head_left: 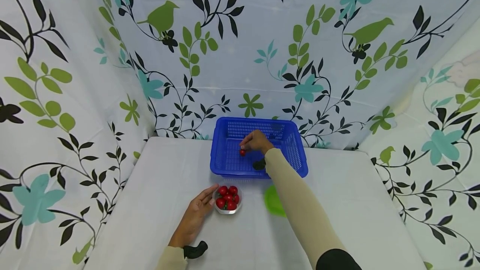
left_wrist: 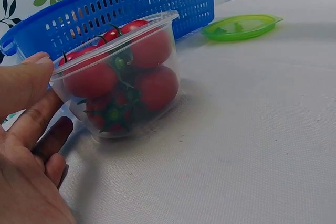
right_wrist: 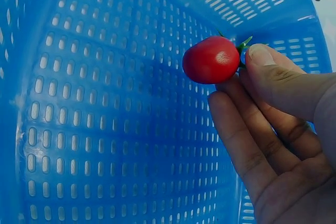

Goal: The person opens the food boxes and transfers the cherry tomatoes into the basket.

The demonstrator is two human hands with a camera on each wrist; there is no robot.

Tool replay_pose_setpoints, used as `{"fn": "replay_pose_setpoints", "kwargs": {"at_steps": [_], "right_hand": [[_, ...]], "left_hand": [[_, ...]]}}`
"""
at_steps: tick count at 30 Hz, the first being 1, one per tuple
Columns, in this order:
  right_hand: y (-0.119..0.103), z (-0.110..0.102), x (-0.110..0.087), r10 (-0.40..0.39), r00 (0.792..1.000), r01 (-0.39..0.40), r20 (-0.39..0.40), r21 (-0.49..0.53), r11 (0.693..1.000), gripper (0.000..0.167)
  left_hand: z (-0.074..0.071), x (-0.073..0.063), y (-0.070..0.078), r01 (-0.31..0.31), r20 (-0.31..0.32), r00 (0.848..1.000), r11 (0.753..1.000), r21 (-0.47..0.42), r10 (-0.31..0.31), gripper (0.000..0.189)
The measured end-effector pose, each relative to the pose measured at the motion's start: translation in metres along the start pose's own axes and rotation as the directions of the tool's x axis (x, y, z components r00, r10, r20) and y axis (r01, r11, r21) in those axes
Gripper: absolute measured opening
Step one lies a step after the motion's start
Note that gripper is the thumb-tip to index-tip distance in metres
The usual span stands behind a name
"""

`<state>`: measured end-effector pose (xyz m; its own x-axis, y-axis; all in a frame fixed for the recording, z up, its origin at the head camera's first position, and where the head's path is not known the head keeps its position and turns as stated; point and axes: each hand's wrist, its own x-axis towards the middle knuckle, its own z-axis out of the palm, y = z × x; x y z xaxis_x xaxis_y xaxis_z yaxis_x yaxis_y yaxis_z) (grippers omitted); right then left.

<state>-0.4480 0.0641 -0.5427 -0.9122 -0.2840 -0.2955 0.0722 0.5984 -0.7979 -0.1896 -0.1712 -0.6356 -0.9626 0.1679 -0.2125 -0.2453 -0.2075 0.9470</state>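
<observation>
Tomato (right_wrist: 210,62), round and glossy red, pinched at its green stem (right_wrist: 245,42) between the right hand's (head_left: 257,141) fingers, within the blue perforated plastic basket (head_left: 233,173); so slight a hold could let it slip. Left hand (head_left: 196,212), fingers loosely apart at the left of the clear plastic tub (head_left: 227,211), might tip it if pushed.

Sleeve (head_left: 300,197) partly hides green lid (head_left: 273,201); right wrist view crops basket (right_wrist: 105,103).
</observation>
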Motion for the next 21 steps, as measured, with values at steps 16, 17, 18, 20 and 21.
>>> {"fn": "replay_pose_setpoints", "kwargs": {"at_steps": [16,17,18,20,21], "right_hand": [[-0.0005,0.0014,0.0075,0.055,0.998,-0.052,0.024,-0.122,0.991,0.007],[-0.0008,0.0014,0.0067,0.052,0.998,-0.048,0.026,-0.128,0.991,0.007],[-0.0010,0.0016,0.0060,0.047,0.999,-0.043,0.026,-0.132,0.990,0.007],[-0.0013,0.0018,0.0039,0.028,0.999,-0.023,0.029,-0.137,0.990,0.008],[-0.0012,0.0020,0.0028,0.019,0.999,-0.014,0.029,-0.142,0.990,0.008]], "left_hand": [[-0.0003,0.0001,0.0012,0.003,-0.009,1.000,1.000,-0.004,-0.003,0.054],[-0.0002,0.0002,0.0011,0.003,-0.007,1.000,1.000,-0.005,-0.003,0.054],[0.0000,0.0003,0.0010,0.003,-0.006,1.000,1.000,-0.007,-0.003,0.055],[0.0002,0.0004,0.0006,0.004,-0.006,1.000,1.000,-0.011,-0.004,0.055],[0.0003,0.0003,0.0006,0.005,-0.007,1.000,1.000,-0.012,-0.005,0.055]]}}
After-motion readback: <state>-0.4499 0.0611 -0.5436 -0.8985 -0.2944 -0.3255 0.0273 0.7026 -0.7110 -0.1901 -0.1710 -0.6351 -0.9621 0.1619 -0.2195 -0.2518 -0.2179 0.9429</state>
